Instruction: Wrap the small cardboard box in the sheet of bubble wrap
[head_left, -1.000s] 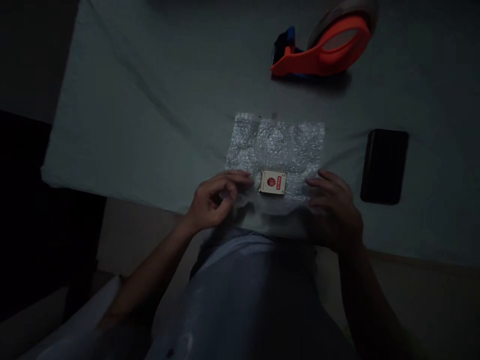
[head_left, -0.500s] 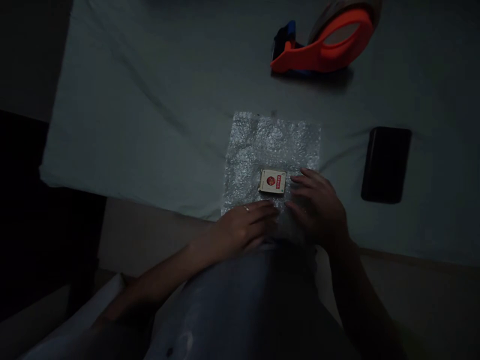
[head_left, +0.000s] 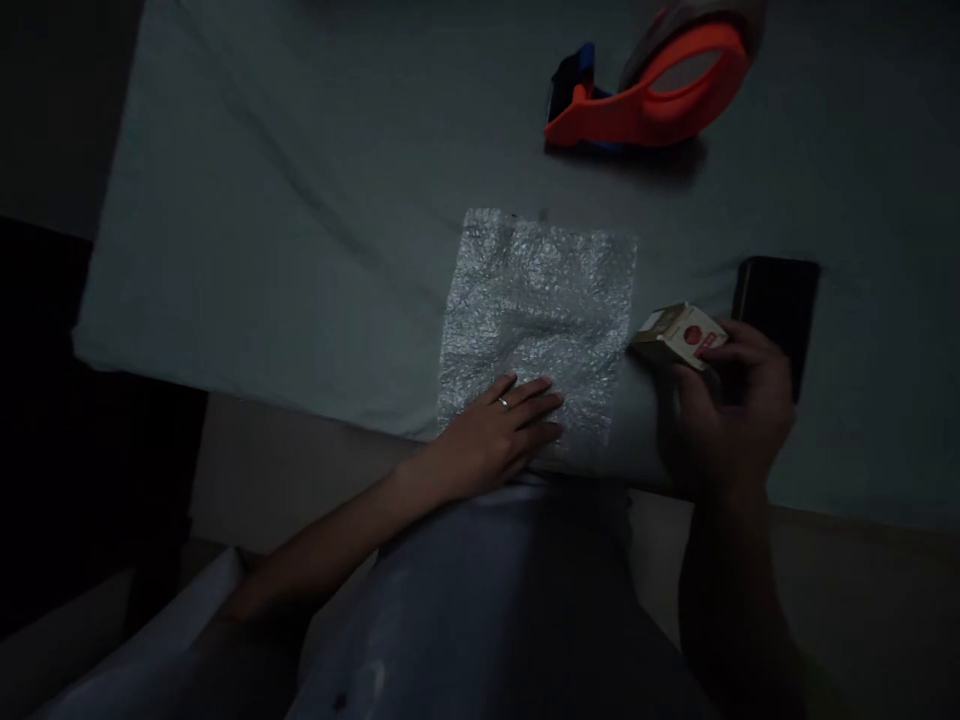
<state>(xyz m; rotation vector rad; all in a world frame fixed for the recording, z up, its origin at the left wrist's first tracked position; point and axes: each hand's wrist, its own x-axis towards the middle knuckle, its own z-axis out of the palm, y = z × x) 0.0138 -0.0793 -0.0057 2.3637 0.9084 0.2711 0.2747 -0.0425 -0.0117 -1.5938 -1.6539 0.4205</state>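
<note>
A sheet of bubble wrap (head_left: 540, 290) lies flat on the cloth-covered table, close to its front edge. My left hand (head_left: 499, 435), a ring on one finger, rests on the sheet's near part with its fingers stretched out. To the right of the sheet, my right hand (head_left: 739, 405) grips a small cream box (head_left: 682, 335) with a red round mark and red label. The box is tilted, with one side face showing. Part of it is hidden behind the fingers.
An orange and blue tape dispenser (head_left: 652, 115) with a roll of tape stands at the back. A dark phone-like slab (head_left: 780, 310) lies on the right, partly behind my right hand. The pale tablecloth (head_left: 285, 260) has creases.
My right hand has taken hold of the small box and moved it right, off the bubble wrap. My left hand has shifted slightly, its fingers now spread on the sheet.
</note>
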